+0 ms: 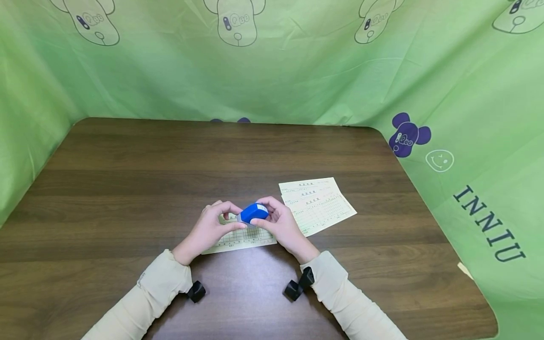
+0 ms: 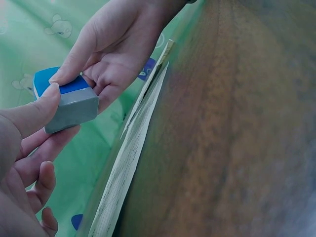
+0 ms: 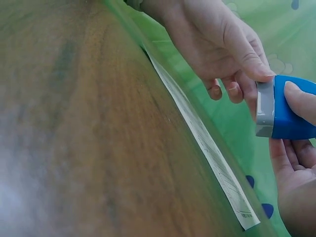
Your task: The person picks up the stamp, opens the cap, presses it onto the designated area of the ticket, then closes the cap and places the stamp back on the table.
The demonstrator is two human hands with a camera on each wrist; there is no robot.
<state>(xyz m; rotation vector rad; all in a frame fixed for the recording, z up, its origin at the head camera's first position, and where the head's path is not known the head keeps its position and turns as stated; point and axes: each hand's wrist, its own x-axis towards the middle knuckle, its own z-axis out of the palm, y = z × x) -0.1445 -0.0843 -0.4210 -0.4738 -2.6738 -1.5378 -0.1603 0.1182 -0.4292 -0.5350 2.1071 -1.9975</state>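
Note:
Both hands hold a small blue stamp (image 1: 254, 212) with a grey cap (image 2: 75, 109), raised over a printed form sheet (image 1: 240, 242). My left hand (image 1: 211, 225) pinches the grey cap end between thumb and forefinger, its other fingers loosely curled. From the other side, my right hand (image 1: 281, 225) grips the blue body, thumb on top and fingers beneath, as the right wrist view shows. Cap and body sit against each other. The stamp's face is hidden. Part of the form under the hands is covered by them.
Several overlapping printed sheets (image 1: 320, 210) lie fanned out right of the hands. The brown wooden table (image 1: 170, 156) has a green patterned curtain (image 1: 297, 80) along its back and sides. Black wrist devices (image 1: 197, 292) hang below both cuffs.

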